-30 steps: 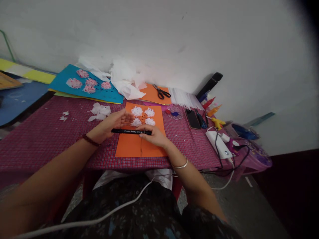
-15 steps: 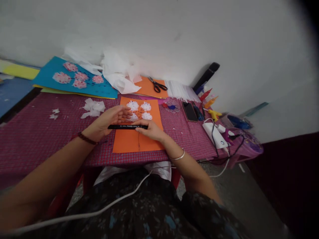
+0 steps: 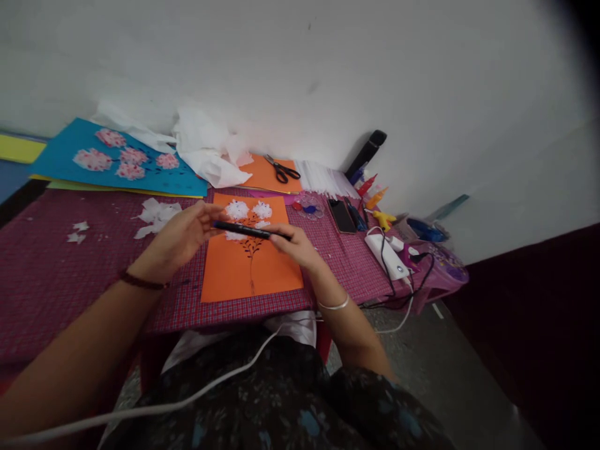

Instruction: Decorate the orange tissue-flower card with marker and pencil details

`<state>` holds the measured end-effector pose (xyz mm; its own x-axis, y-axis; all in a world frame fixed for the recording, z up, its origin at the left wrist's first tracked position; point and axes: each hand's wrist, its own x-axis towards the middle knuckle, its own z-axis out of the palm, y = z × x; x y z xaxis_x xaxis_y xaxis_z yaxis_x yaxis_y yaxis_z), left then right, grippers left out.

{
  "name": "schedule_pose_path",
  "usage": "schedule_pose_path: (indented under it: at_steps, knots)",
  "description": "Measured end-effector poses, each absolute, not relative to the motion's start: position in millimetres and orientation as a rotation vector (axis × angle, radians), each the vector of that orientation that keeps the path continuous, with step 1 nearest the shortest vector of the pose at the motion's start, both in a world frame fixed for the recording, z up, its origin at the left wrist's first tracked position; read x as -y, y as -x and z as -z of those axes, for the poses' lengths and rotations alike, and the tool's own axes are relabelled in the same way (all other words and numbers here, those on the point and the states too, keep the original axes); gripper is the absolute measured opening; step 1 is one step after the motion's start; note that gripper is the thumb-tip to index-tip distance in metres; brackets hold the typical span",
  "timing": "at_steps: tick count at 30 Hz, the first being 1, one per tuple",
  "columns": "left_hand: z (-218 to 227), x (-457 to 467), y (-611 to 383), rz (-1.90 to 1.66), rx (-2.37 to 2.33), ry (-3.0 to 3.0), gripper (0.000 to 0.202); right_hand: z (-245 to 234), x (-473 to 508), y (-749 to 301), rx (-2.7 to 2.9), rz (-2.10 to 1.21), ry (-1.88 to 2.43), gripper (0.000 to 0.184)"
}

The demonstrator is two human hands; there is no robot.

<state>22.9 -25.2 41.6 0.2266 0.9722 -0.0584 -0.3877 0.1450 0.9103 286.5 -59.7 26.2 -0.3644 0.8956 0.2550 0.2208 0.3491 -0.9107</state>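
Note:
A black marker (image 3: 244, 230) lies nearly level above the orange sheet, its left end slightly higher and bluish. My right hand (image 3: 297, 245) is closed on the marker's right end. Beside its other end, my left hand (image 3: 185, 234) is open, fingers loosely stretched; whether they touch the marker I cannot tell. Beneath, the orange sheet (image 3: 227, 272) bears a drawn dark stem with small leaves and several white crumpled-paper blossoms (image 3: 237, 209) dotted with dark specks. The marker and my hands hide part of this picture.
At the back left lies a blue sheet (image 3: 60, 153) with pink blossoms, beside crumpled white tissue (image 3: 197, 134). Torn paper scraps (image 3: 157, 215) sit left of the orange sheet. Scissors (image 3: 282, 170), a phone (image 3: 342, 216), a yellow glue gun (image 3: 384, 220) and a white power strip (image 3: 387, 256) are rightward.
The marker's left end has come up and free of my left palm, and my left hand has drawn away leftward. More of the drawn stem shows. The whole view has shifted slightly.

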Motion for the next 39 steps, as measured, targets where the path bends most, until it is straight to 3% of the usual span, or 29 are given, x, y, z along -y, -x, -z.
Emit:
schedule_pose_path:
  at_steps: [11,18,24,31,39]
  knots:
    - [-26.3,14.6,-19.7,-1.157,-1.054,-0.96,0.018,-7.6,111.2,-424.8,1.679,-0.268,1.67,0.036]
    - [-28.6,13.6,-18.6,-1.274,-1.088,-0.809,0.001,6.3,132.2,-415.2,1.712,0.103,1.831,0.042]
    - [-22.1,5.8,-19.9,-1.26,-1.047,-0.753,0.012,10.1,115.9,-352.0,1.823,-0.423,1.515,0.038]
    - [-12.2,14.6,-42.8,-0.996,-0.961,-0.96,0.027,25.7,102.2,-329.2,1.701,-0.503,1.437,0.03]
    - [-20.2,29.7,-42.4,-1.087,-0.783,-1.11,0.053,18.5,91.2,-336.9,1.271,-0.713,1.422,0.053]
